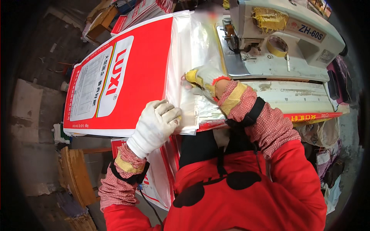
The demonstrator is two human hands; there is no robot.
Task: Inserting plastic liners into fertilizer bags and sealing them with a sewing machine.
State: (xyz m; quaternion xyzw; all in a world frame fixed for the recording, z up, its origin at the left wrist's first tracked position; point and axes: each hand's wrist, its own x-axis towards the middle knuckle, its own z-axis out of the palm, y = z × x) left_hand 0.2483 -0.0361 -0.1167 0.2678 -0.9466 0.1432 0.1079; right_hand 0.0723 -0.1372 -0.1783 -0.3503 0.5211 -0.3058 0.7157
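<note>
A flat red and white woven sack [150,65] lies on top of a stack, with a clear plastic liner [185,50] sticking out of its right end. My left hand [156,121], in a white knit glove, is closed with curled fingers on the liner's near edge, beside the sack's corner. Further right and a little farther away, my right hand [202,81], in a glove with yellow patches, pinches the liner. Its fingertips are partly hidden. Just beyond it stands a white sewing machine [285,27], its needle area to the right of the liner.
A yellow tape roll [277,46] rests on the machine's bed. More sacks [144,13] are piled at the back, and others hang below my left arm. A wooden stool [75,173] stands at the lower left. Cloth and bags [323,134] lie at the right.
</note>
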